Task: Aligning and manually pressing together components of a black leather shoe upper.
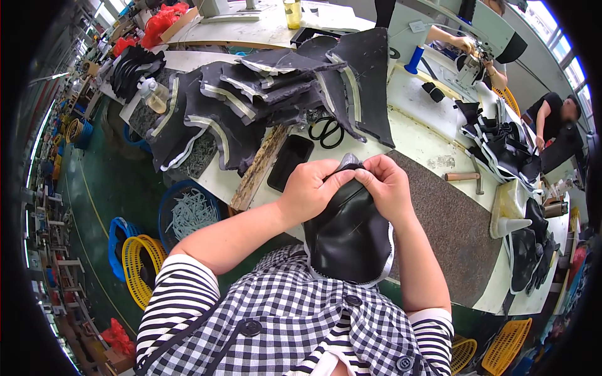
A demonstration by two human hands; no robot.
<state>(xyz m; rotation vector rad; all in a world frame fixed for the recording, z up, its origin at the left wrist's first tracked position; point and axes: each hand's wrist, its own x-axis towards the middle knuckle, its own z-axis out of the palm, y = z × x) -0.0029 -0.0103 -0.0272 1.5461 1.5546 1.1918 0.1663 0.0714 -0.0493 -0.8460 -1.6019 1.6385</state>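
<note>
In front of my chest I hold a black leather piece (351, 244), glossy and bulging, with a pale toothed edging along its sides and bottom. My left hand (310, 188) pinches its upper edge between thumb and fingers. Close beside it, my right hand (390, 191) pinches the same edge, the two thumbs nearly touching. A bit of grey lining pokes up above the fingertips. The lower end of the piece hangs against my checked apron (282, 294). Beyond my hands, black-handled scissors (339, 139) and a dark phone (291, 161) lie on the table.
Dark padded pieces (238, 94) with cream strips are heaped at the far left. A brown mat (445, 232) and a hammer (464, 177) lie to the right. Baskets (141, 266) stand on the floor at left. A co-worker's hands (464, 45) are at a sewing machine (473, 69).
</note>
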